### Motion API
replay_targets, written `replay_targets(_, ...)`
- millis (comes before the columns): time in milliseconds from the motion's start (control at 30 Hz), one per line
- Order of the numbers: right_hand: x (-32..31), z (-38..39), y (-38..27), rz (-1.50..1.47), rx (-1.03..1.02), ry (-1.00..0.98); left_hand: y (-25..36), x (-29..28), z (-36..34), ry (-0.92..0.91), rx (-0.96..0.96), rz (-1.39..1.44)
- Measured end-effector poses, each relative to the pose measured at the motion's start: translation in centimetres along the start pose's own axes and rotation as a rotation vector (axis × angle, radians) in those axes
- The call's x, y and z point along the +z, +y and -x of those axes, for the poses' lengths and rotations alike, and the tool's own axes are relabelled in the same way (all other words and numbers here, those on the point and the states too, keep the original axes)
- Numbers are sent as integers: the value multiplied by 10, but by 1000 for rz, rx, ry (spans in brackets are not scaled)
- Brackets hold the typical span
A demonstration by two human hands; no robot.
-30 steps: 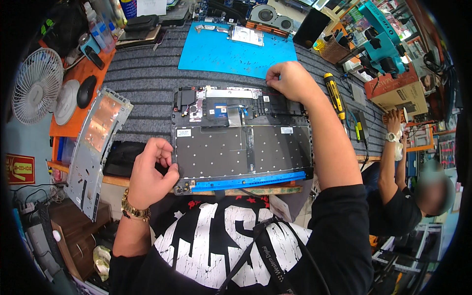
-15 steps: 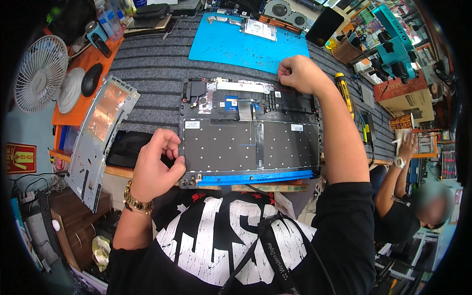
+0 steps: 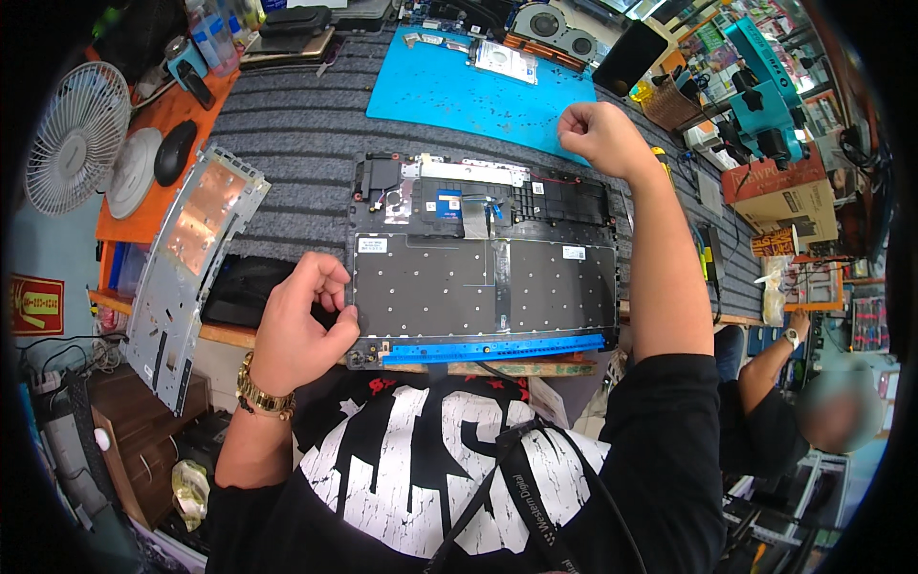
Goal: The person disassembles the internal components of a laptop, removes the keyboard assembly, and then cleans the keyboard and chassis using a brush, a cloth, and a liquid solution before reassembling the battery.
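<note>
A black laptop chassis [image 3: 426, 282], its inner side up, lies before me with a blue strip [image 3: 492, 347] along its near edge and ribbon cables near the middle. My left hand [image 3: 311, 311] grips its left edge with curled fingers and thumb. My right hand [image 3: 602, 139] is raised over the far right corner, beside the blue mat [image 3: 430, 96], fingers pinched; what, if anything, is between them is hidden. A thin red wire runs along the chassis's far edge below that hand. A metal plate with copper foil [image 3: 196, 220] rests on the left.
A white fan [image 3: 78, 134], mouse [image 3: 174, 153] and bottles are at left. Cooling fans [image 3: 545, 24] and a drive [image 3: 507, 62] sit behind. A yellow tool partly behind my right arm, a microscope [image 3: 765, 96] and a cardboard box [image 3: 784, 196] are at right, near a co-worker [image 3: 775, 416].
My right hand has lifted backward and to the right from the chassis's far edge. My left hand stays on the left edge. The co-worker's hands have moved down.
</note>
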State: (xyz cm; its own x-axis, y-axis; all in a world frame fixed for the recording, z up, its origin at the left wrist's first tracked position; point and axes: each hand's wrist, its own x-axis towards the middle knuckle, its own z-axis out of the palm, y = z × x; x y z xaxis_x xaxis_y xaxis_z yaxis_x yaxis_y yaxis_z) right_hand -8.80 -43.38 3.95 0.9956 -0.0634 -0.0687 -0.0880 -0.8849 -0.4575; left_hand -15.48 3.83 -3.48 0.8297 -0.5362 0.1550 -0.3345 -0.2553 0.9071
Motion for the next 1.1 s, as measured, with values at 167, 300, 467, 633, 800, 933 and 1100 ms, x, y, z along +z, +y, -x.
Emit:
replay_targets(167, -3, -12, 10, 35, 30, 46, 0, 0, 0, 0, 11, -11)
replay_targets(300, -1, -17, 16, 23, 24, 55, 0, 0, 0, 6, 17, -10)
replay_targets(467, -5, -17, 16, 92, 15, 87, 0, 0, -1, 6, 17, -15)
replay_targets(633, -9, -1, 7, 107, -42, 267, -1, -2, 0, -7, 6, 2)
replay_targets(800, -7, 60, 1, 57, -57, 319, -3, -5, 1, -6, -48, 66)
replay_targets(933, -2, 136, 4, -281, 322, 198, -7, -7, -1, 2, -127, 125)
replay_targets(1100, 29, 212, 5, -121, 447, 282, -10, -5, -2, -4, -230, 348)
